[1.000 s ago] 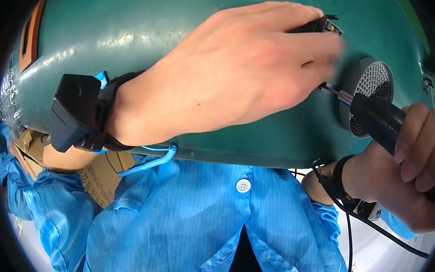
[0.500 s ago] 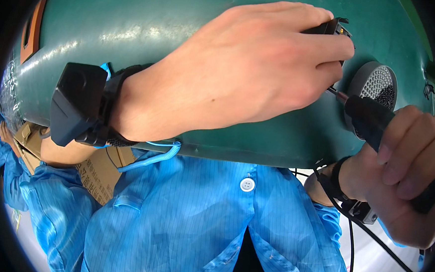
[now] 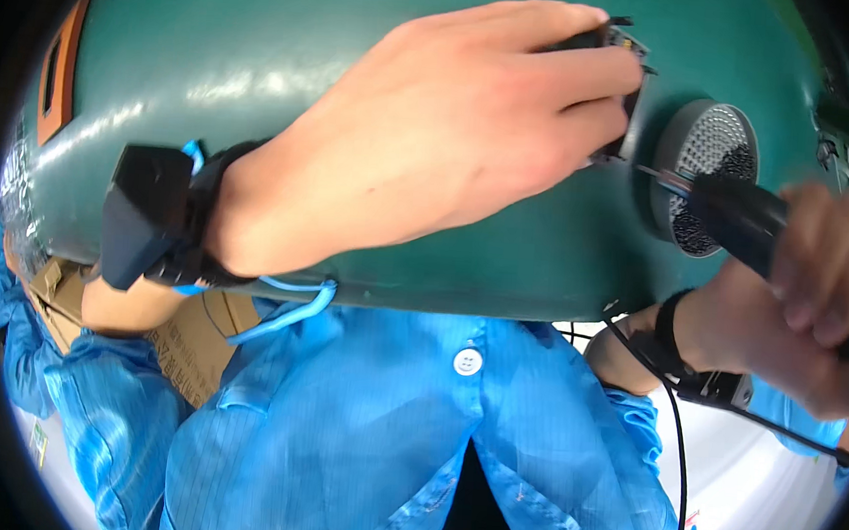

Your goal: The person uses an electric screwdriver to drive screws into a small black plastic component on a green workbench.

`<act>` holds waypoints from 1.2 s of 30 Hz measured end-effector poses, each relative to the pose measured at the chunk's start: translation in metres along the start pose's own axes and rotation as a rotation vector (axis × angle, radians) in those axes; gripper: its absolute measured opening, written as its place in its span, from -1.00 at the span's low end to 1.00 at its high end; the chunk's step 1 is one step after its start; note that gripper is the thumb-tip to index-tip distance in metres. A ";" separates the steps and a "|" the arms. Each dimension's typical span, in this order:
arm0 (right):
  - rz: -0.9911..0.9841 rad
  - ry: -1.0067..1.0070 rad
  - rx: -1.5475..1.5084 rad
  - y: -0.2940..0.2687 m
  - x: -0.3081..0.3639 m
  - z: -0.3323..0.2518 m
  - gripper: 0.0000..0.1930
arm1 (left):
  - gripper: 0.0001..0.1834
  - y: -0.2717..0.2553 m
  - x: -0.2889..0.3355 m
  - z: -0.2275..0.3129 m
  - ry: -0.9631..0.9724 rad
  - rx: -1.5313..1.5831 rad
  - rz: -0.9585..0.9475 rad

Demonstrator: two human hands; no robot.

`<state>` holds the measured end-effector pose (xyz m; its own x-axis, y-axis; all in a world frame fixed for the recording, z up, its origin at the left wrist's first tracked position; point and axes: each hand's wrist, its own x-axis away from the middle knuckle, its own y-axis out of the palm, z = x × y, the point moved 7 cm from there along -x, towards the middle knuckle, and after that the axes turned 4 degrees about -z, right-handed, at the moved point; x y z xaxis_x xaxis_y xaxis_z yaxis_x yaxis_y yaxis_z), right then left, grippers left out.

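Head camera, looking down, very close over hands (image 3: pixel 432 139).

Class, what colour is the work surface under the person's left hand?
Dark green work surface, seen in the head view beneath the left hand.

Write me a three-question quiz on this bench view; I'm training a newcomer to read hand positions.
1. True or false: the left hand rests on the green mat.
2. Which hand grips the black-handled screwdriver?
3. The round perforated grille lies: A) left of the left hand, B) right of it, under the tool's tip end.

Key: 1 true. 2 the right hand. 3 B.
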<state>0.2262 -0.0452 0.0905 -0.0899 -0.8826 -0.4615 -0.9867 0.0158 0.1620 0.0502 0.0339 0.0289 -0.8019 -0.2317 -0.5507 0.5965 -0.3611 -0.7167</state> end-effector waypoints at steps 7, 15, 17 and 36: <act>-0.028 -0.027 0.028 -0.025 0.005 -0.039 -0.64 | -0.75 0.004 -0.008 -0.001 0.114 -0.025 -0.081; 0.110 -0.020 0.088 -0.020 0.015 -0.022 -0.66 | -0.57 0.009 -0.012 0.000 0.154 -0.002 -0.156; 0.118 -0.016 0.090 -0.020 0.015 -0.018 -0.67 | -0.56 0.020 -0.006 -0.006 0.172 -0.071 -0.112; 0.241 0.016 -0.048 -0.031 -0.014 -0.037 -0.69 | -0.54 0.014 0.000 0.009 0.041 0.051 -0.296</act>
<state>0.2627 -0.0509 0.1244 -0.3196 -0.8633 -0.3905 -0.9293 0.2052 0.3070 0.0580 0.0207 0.0229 -0.9380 -0.0735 -0.3388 0.3340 -0.4528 -0.8266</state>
